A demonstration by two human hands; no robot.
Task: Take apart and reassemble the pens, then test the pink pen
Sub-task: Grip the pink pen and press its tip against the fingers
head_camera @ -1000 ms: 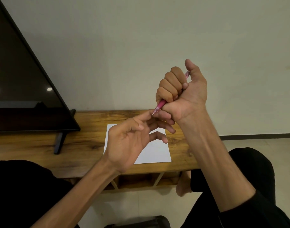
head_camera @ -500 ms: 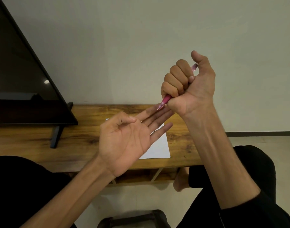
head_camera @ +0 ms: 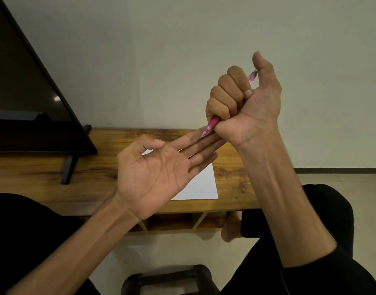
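Note:
My right hand [head_camera: 246, 107] is raised in a fist around the pink pen [head_camera: 211, 125], thumb up at the pen's top end [head_camera: 252, 76]. The pen slants down to the left, and its tip touches the fingers of my left hand [head_camera: 161, 173]. That hand is held palm up with fingers stretched out and nothing in it. A white sheet of paper [head_camera: 202, 186] lies on the wooden bench [head_camera: 44, 177] below, partly hidden by my left hand. No other pen is in sight.
A dark TV screen [head_camera: 23, 103] on a black foot [head_camera: 69, 169] stands on the bench at the left. A plain wall rises behind. My black-trousered legs frame the bottom, with a dark object [head_camera: 168, 279] on the tiled floor between them.
My left hand has turned from curled fingers to a flat open palm. My right fist with the pen has stayed raised, tip now resting on the left fingers.

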